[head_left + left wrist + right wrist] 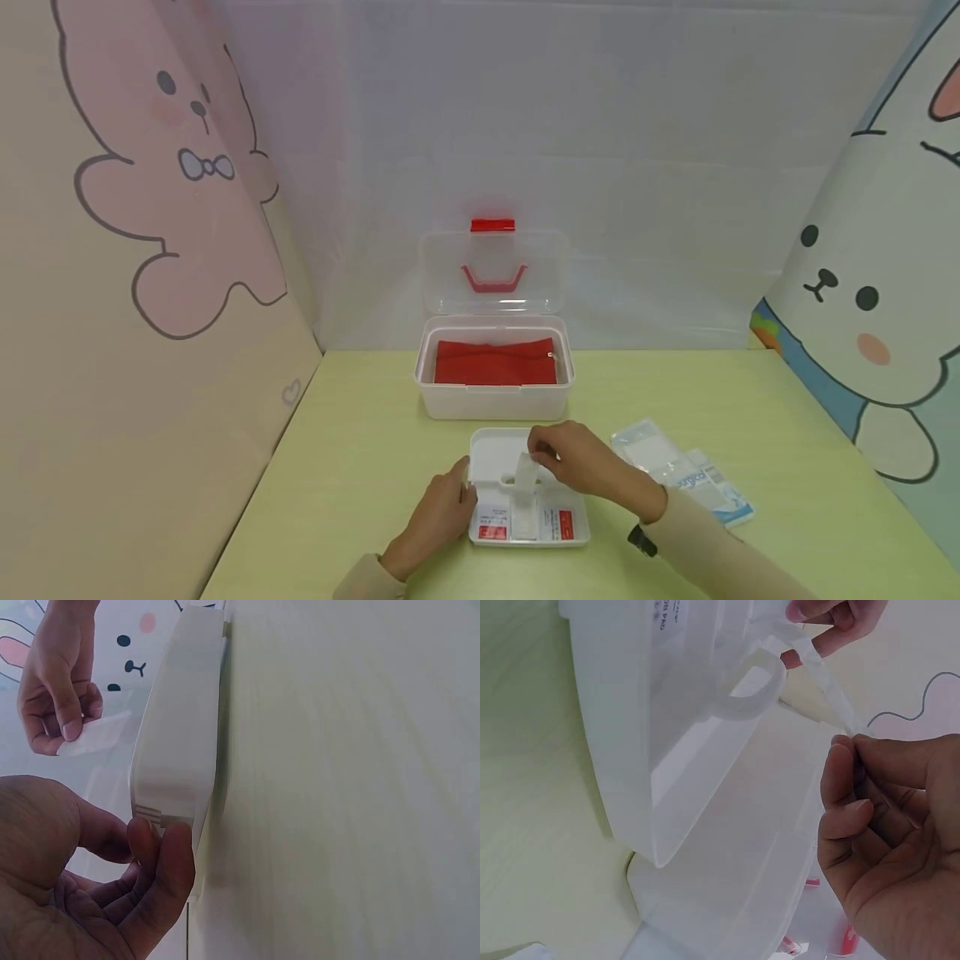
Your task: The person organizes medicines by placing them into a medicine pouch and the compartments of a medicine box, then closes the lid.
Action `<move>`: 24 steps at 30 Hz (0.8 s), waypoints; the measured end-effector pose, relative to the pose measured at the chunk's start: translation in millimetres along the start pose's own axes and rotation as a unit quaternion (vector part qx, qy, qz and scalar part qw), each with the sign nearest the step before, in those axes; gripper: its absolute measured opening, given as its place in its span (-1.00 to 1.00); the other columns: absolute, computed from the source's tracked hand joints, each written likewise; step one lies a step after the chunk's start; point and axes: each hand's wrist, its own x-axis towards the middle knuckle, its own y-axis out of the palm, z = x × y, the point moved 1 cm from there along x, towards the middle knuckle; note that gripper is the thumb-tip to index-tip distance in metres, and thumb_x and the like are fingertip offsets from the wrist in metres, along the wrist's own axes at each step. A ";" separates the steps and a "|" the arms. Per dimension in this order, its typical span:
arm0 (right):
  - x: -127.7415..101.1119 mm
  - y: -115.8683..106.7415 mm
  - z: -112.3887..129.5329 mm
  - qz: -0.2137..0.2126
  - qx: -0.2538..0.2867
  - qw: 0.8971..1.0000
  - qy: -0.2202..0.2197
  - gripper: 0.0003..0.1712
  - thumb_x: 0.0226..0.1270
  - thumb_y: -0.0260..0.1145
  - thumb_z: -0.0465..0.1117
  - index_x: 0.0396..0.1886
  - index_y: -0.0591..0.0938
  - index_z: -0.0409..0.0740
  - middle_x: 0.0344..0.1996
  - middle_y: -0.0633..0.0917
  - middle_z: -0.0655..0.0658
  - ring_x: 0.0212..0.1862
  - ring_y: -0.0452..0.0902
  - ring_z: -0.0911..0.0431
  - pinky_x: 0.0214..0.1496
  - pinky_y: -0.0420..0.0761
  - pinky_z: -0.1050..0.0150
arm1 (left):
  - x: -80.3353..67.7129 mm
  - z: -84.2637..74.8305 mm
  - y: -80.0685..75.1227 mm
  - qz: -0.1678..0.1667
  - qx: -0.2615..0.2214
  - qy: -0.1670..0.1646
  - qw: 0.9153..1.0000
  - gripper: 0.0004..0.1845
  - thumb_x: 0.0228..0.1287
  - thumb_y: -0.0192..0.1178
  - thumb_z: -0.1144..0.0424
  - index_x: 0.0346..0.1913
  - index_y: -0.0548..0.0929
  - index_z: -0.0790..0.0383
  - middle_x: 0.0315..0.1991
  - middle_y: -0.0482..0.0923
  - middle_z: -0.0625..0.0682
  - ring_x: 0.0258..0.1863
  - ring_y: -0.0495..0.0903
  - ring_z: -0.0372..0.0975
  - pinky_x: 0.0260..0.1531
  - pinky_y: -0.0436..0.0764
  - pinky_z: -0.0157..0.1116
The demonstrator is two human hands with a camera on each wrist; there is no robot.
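White strip (527, 477), thin and partly see-through, is between the right hand (576, 454) and the white tray (489, 450). Its upper end is pinched between the thumb and finger of the right hand, above the middle of the tray. Its lower part comes down to the near edge of the tray, between two small packets with red labels, one on the left (492, 523) and one on the right (557, 524). The right wrist view shows the strip stretched in a slanting line from these fingertips, and near it a curved white handle (739, 709) of the tray.

The left hand (442, 507) holds the tray at its left edge; in the left wrist view its fingers are bent and their tips touch the tray wall.

The tray lies flat on the desk (375, 467), just in front of a white box (495, 402), which stands near the far edge of the desk. The clear lid (442, 275) of this box is raised and has a red handle (492, 287). Inside the box is a red pouch (495, 364). To the right of the tray, towards the right edge of the desk, two flat packs (652, 454) lie partly one over the other, under and beside the right forearm.
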 end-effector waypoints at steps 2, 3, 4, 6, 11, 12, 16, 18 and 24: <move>-0.5 3.4 -0.2 0.009 0.007 1.000 -0.003 -0.87 0.27 0.34 -0.33 -0.39 0.59 -0.02 -0.50 0.58 0.14 -0.43 0.36 0.32 -0.35 0.45 0.42 | 0.2 0.5 0.3 -0.001 0.002 0.001 1.000 -0.45 0.38 0.04 0.35 0.36 0.30 0.52 -0.69 0.33 -0.14 -0.71 0.31 -0.40 -0.70 0.32 -0.41; -0.7 5.0 -0.5 0.017 0.010 1.000 0.000 -0.87 0.28 0.33 -0.33 -0.39 0.59 -0.01 -0.50 0.58 0.14 -0.44 0.36 0.33 -0.35 0.45 0.43 | 0.4 0.8 0.4 -0.002 0.002 0.001 1.000 -0.45 0.38 0.04 0.35 0.36 0.30 0.52 -0.69 0.33 -0.14 -0.71 0.31 -0.40 -0.70 0.32 -0.41; -0.9 6.8 -0.7 0.024 0.013 1.000 0.003 -0.87 0.29 0.33 -0.32 -0.38 0.59 -0.01 -0.51 0.57 0.15 -0.44 0.35 0.33 -0.35 0.45 0.44 | 0.6 1.1 0.6 -0.003 0.003 0.001 1.000 -0.46 0.37 0.04 0.34 0.36 0.31 0.51 -0.69 0.34 -0.14 -0.71 0.31 -0.40 -0.70 0.32 -0.41; -1.1 10.2 -1.3 0.036 0.011 0.999 0.012 -0.88 0.30 0.32 -0.30 -0.38 0.59 0.01 -0.51 0.56 0.16 -0.44 0.35 0.33 -0.35 0.44 0.44 | 1.1 2.1 1.0 -0.004 0.005 0.002 1.000 -0.46 0.37 0.04 0.34 0.36 0.31 0.51 -0.69 0.34 -0.15 -0.70 0.32 -0.40 -0.69 0.32 -0.41; -1.7 17.2 -1.3 0.040 -0.017 0.999 0.009 -0.89 0.31 0.32 -0.28 -0.39 0.60 0.02 -0.51 0.57 0.16 -0.45 0.34 0.33 -0.36 0.43 0.43 | 1.1 2.4 1.1 -0.007 0.007 0.004 1.000 -0.46 0.37 0.04 0.33 0.36 0.32 0.49 -0.69 0.34 -0.16 -0.70 0.31 -0.41 -0.69 0.31 -0.41; -2.0 18.3 -0.9 0.039 -0.021 0.999 0.007 -0.88 0.30 0.32 -0.29 -0.40 0.60 0.01 -0.51 0.58 0.15 -0.45 0.34 0.33 -0.37 0.44 0.42 | 1.1 2.2 1.0 -0.006 0.006 0.003 1.000 -0.46 0.37 0.04 0.33 0.36 0.32 0.49 -0.69 0.34 -0.17 -0.70 0.31 -0.41 -0.69 0.31 -0.41; -3.1 24.0 0.4 0.047 -0.035 0.998 0.008 -0.91 0.29 0.33 -0.27 -0.38 0.62 0.02 -0.50 0.61 0.16 -0.46 0.34 0.33 -0.36 0.46 0.41 | 1.7 2.0 1.0 -0.001 0.001 -0.001 1.000 -0.45 0.38 0.03 0.32 0.37 0.31 0.48 -0.69 0.34 -0.16 -0.71 0.32 -0.41 -0.70 0.33 -0.41; -3.7 27.2 1.2 0.057 -0.039 0.998 0.009 -0.93 0.30 0.33 -0.25 -0.37 0.63 0.03 -0.49 0.62 0.17 -0.46 0.35 0.33 -0.35 0.47 0.40 | 2.0 1.5 0.7 0.006 -0.003 -0.008 1.000 -0.45 0.40 0.02 0.30 0.39 0.29 0.46 -0.69 0.34 -0.16 -0.72 0.33 -0.41 -0.71 0.33 -0.41; -5.1 34.4 3.8 0.070 -0.057 0.996 0.007 -0.95 0.27 0.36 -0.22 -0.35 0.65 0.04 -0.46 0.65 0.18 -0.44 0.37 0.35 -0.31 0.52 0.37 | 2.0 1.3 0.3 0.004 -0.007 -0.004 1.000 -0.46 0.40 0.01 0.32 0.39 0.29 0.46 -0.70 0.33 -0.17 -0.73 0.32 -0.41 -0.71 0.33 -0.41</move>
